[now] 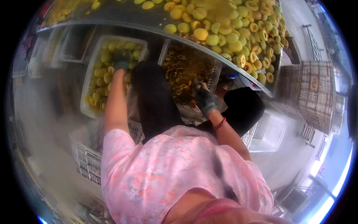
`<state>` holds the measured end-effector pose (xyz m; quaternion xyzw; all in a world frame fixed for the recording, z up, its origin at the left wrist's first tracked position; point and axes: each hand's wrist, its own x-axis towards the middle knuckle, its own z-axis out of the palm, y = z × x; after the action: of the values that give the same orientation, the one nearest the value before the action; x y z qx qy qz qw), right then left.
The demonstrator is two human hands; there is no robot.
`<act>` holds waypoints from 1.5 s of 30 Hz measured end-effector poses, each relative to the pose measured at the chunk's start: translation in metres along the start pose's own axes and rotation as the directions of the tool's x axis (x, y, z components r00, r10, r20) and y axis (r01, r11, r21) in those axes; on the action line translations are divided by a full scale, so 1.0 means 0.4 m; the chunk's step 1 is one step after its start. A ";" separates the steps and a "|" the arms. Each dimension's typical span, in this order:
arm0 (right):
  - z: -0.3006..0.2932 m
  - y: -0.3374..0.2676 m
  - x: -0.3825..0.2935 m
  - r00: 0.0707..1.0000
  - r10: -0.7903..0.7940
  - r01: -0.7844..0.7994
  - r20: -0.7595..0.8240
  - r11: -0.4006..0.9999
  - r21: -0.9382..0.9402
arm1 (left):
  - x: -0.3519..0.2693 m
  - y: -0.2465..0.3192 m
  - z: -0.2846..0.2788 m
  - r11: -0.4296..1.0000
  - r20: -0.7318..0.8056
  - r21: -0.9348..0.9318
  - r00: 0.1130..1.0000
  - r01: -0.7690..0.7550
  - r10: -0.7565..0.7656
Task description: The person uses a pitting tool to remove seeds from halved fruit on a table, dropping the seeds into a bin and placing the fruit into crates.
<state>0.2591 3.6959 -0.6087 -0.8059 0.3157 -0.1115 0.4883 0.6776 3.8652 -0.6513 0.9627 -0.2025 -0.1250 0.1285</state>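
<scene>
My left hand (121, 62), in a dark glove, reaches down among the yellow-green fruit (100, 73) in the white plastic crate (86, 112) left of my legs. Its fingers are blurred and dark, so whether they grip a fruit cannot be made out. Between my knees stands a second crate (214, 75) with brown pits and scraps (179, 67) in it. Over that crate's right side is my gloved right hand (205, 98), fingers partly curled; blur hides whether anything is in them. Halved stone fruit (232, 37), some showing brown centres, lies heaped on the metal table (134, 18) ahead.
The table's raised metal edge (179, 37) runs just above both crates. Stacked crates (316, 95) stand at the right. A white crate (267, 131) sits on the floor behind my right knee, another crate (88, 161) at my left. A white container (246, 81) is under the table.
</scene>
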 end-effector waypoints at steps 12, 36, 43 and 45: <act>-0.302 -0.011 0.163 0.924 -0.364 0.238 0.115 0.316 -0.918 | -0.477 0.506 -0.302 0.501 -0.283 -0.685 0.827 -0.528 0.486; -0.654 0.023 0.306 0.908 0.194 -0.360 -0.373 0.816 -0.452 | -0.688 0.676 -0.098 0.560 0.138 -0.644 0.641 -0.521 0.755; -0.663 0.065 0.287 0.925 0.175 -0.317 -0.337 0.845 -0.431 | -0.683 0.673 -0.058 0.521 0.093 -0.662 0.631 -0.538 0.770; -0.651 0.103 0.298 0.926 0.118 -0.283 -0.360 0.848 -0.449 | -0.674 0.677 -0.054 0.549 0.178 -0.715 0.647 -0.433 0.742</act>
<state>0.2083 3.4224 -0.5296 -0.8368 0.4915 -0.1035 0.2180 0.3479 3.7437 -0.4993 0.6740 -0.4952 -0.3561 0.4168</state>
